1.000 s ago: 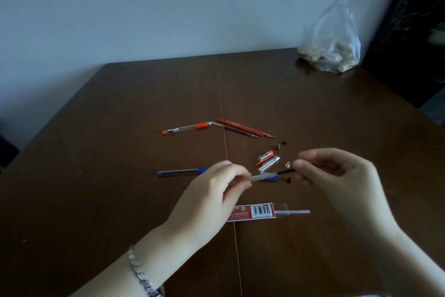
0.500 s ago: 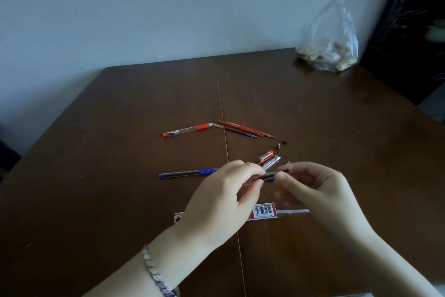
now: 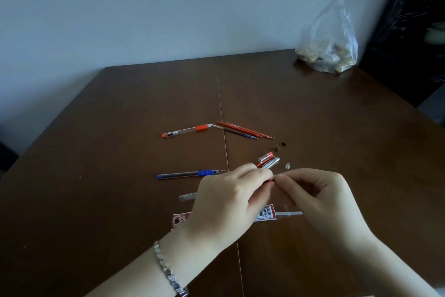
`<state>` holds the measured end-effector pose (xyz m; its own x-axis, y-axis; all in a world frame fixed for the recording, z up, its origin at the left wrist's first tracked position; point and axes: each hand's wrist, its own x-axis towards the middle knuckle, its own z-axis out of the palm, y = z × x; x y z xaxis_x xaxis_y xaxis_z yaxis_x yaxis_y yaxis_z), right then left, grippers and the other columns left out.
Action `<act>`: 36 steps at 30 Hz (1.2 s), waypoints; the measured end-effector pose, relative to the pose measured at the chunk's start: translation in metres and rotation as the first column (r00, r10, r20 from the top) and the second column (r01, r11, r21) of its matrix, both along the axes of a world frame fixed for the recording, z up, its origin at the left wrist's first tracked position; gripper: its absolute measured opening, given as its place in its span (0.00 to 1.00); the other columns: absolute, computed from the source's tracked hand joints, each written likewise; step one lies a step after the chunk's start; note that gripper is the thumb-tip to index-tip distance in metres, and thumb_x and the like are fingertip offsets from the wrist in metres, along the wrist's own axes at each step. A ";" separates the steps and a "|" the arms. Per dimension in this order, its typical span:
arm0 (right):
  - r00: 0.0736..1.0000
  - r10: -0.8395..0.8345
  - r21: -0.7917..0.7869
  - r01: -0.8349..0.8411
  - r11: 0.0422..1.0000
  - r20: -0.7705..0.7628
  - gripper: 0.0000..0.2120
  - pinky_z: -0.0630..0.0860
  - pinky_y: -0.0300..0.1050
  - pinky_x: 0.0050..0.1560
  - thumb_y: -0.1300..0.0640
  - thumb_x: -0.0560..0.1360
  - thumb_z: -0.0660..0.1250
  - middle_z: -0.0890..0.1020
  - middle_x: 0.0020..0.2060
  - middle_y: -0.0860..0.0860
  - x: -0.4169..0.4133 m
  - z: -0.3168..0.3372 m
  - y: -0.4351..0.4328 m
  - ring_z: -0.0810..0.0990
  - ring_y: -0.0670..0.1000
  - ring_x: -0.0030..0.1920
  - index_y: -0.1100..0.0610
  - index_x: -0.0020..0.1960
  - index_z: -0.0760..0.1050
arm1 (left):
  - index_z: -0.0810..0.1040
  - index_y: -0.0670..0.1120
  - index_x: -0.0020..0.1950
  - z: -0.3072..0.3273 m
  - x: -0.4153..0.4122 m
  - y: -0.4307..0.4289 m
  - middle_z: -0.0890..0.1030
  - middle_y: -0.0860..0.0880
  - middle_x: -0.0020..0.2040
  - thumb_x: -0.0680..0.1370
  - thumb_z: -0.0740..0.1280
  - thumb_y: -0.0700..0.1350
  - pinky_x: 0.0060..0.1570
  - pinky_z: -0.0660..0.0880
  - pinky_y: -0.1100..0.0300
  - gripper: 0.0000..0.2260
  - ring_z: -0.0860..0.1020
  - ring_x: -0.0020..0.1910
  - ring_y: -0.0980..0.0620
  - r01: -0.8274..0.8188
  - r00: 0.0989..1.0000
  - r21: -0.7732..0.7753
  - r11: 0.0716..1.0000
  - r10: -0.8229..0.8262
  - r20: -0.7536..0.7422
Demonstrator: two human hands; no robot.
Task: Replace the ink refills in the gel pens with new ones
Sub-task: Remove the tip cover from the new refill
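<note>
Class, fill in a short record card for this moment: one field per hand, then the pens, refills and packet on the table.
left hand: grips clear pen
right hand: pinches that pen's front end
blue pen: lying on table, uncapped
red pen: lying farther back
loose refills: beside red pen
refill packet: on table, partly hidden by hands

I am watching the left hand [image 3: 231, 202] and right hand [image 3: 317, 198] meeting over the middle of the table [image 3: 96, 200], holding a pen barrel [image 3: 187, 196] between them. A packet [image 3: 265, 213] is lying under them. The near pen [image 3: 187, 174] is lying left of the left hand, the far pen [image 3: 185, 131] behind it with loose refills [image 3: 243, 131] to its right. Two caps [image 3: 269, 161] are sitting just behind the hands. A bag [image 3: 330, 44] is sitting far back right.
</note>
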<state>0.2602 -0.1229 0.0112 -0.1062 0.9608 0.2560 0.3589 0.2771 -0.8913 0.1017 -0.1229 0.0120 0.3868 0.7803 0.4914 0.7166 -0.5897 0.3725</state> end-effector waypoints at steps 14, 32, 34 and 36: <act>0.899 -0.216 0.079 0.201 0.976 0.382 0.05 0.69 0.26 0.37 0.61 0.71 0.69 0.82 0.41 0.50 0.051 -0.021 0.078 0.76 0.44 0.36 0.55 0.44 0.82 | 0.79 0.51 0.38 0.005 -0.053 0.023 0.79 0.56 0.30 0.75 0.64 0.44 0.26 0.69 0.72 0.07 0.75 0.26 0.59 -0.082 0.900 -0.668 0.739 0.344 0.269; 0.837 0.166 -0.158 -0.096 0.983 0.521 0.10 0.72 0.29 0.39 0.50 0.68 0.71 0.77 0.43 0.41 0.060 -0.032 0.027 0.75 0.39 0.42 0.42 0.48 0.78 | 0.74 0.46 0.60 -0.039 -0.061 0.096 0.75 0.47 0.60 0.77 0.61 0.39 0.57 0.72 0.57 0.13 0.72 0.59 0.49 -0.368 0.907 -0.271 0.889 0.279 -0.315; 0.812 0.233 -0.201 -0.146 0.969 0.534 0.12 0.72 0.29 0.42 0.47 0.67 0.70 0.76 0.45 0.39 0.059 -0.035 0.023 0.74 0.38 0.44 0.42 0.51 0.78 | 0.73 0.47 0.62 -0.032 -0.053 0.081 0.74 0.48 0.61 0.76 0.63 0.40 0.58 0.70 0.58 0.14 0.71 0.60 0.50 -0.340 0.927 -0.200 0.919 0.292 -0.235; 0.776 0.283 -0.239 -0.174 0.955 0.564 0.13 0.71 0.30 0.44 0.44 0.67 0.70 0.73 0.46 0.37 0.057 -0.037 0.023 0.74 0.38 0.45 0.42 0.52 0.77 | 0.73 0.48 0.61 -0.022 -0.039 0.057 0.75 0.50 0.59 0.76 0.64 0.43 0.56 0.67 0.62 0.14 0.71 0.59 0.53 -0.248 0.965 -0.175 0.953 0.227 -0.133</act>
